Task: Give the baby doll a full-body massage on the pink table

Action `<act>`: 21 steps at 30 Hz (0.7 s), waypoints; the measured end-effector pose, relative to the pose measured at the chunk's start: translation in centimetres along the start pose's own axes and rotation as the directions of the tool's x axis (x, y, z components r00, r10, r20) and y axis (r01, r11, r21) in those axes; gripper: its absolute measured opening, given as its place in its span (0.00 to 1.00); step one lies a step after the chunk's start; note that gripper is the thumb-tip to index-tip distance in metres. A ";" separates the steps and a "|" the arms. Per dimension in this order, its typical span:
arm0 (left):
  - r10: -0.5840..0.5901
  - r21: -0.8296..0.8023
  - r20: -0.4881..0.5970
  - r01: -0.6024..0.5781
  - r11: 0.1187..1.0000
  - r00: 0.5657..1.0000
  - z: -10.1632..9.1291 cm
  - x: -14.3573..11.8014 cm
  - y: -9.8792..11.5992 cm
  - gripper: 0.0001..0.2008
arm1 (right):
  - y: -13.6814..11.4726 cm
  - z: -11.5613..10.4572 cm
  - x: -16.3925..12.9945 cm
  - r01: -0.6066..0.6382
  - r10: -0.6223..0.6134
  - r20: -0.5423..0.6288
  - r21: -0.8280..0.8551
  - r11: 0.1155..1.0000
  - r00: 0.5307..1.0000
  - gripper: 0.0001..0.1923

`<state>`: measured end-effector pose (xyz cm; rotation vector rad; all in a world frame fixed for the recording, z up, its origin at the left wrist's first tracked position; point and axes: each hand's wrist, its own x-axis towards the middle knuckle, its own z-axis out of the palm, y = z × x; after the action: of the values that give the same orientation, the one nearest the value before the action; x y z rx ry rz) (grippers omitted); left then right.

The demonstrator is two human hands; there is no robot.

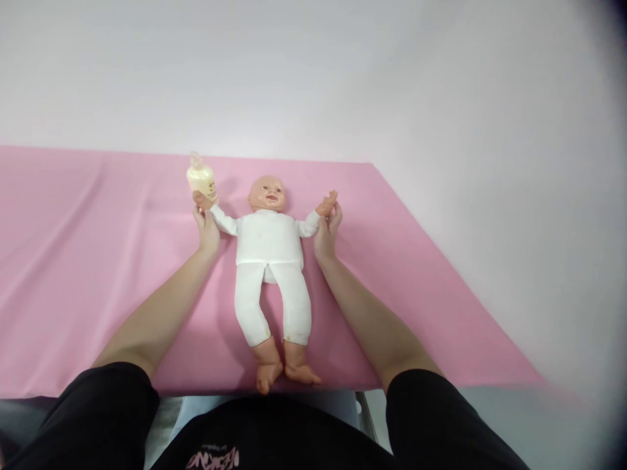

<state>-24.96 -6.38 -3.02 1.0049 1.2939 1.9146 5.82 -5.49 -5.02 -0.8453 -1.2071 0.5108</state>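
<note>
The doll (269,241) lies face up between my arms on the pink cloth (127,281), its head at 12 o'clock and its bare feet at 6, close to the cloth's near edge. Taking its chest as the middle of the dial, my left hand (208,232) is at about 9 o'clock and my right hand (326,236) at about 3.

My left fingers are closed about the doll's outstretched hand at 10 o'clock; that little hand hides part of them, so I can't count which ones wrap round. My right thumb and fingers close on its other hand at 2 o'clock, some fingertips passing behind it out of sight. How hard I press in either grip, I cannot tell.

Between 10 and 11 o'clock is a pale yellow bottle (200,177), its lower part covered by the doll's hand; whether the two touch is unclear. The print on its label is too small to read, and its clear top fades into the cloth's glare.

At 6 o'clock my black shirt (279,437) runs out of view, its pink lettering cut off. Something pale blue (337,403) shows under the cloth's edge, too covered to name.
</note>
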 end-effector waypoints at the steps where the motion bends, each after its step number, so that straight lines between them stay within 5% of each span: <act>1: -0.072 -0.032 -0.064 0.070 0.997 0.995 0.0 0.3 -0.1 0.20 | 0.3 -0.2 0.2 -0.035 0.035 -0.047 0.017 0.999 0.998 0.32; 4: -0.193 -0.102 -0.168 0.177 0.979 0.967 -0.1 0.9 -0.5 0.17 | 1.3 -0.6 0.4 -0.163 0.169 -0.160 0.052 0.985 0.973 0.32; 12: -0.117 -0.092 -0.080 0.110 0.990 0.990 -0.4 0.6 -0.9 0.23 | 2.1 -0.7 0.5 -0.257 0.265 -0.262 0.067 0.964 0.928 0.34; 17: 0.042 0.021 0.066 -0.043 0.999 0.997 -0.2 -0.2 -0.1 0.28 | 0.9 -0.2 0.4 -0.116 0.119 -0.125 0.034 0.993 0.985 0.33; 21: 0.245 0.153 0.286 -0.297 0.943 0.926 0.1 -1.3 0.4 0.34 | -1.5 0.5 -0.3 0.078 -0.074 0.122 -0.027 0.997 0.990 0.34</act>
<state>-24.20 -7.47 -2.93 1.5553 1.2529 1.7944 5.14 -6.42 -3.95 -0.8014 -1.3568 0.4872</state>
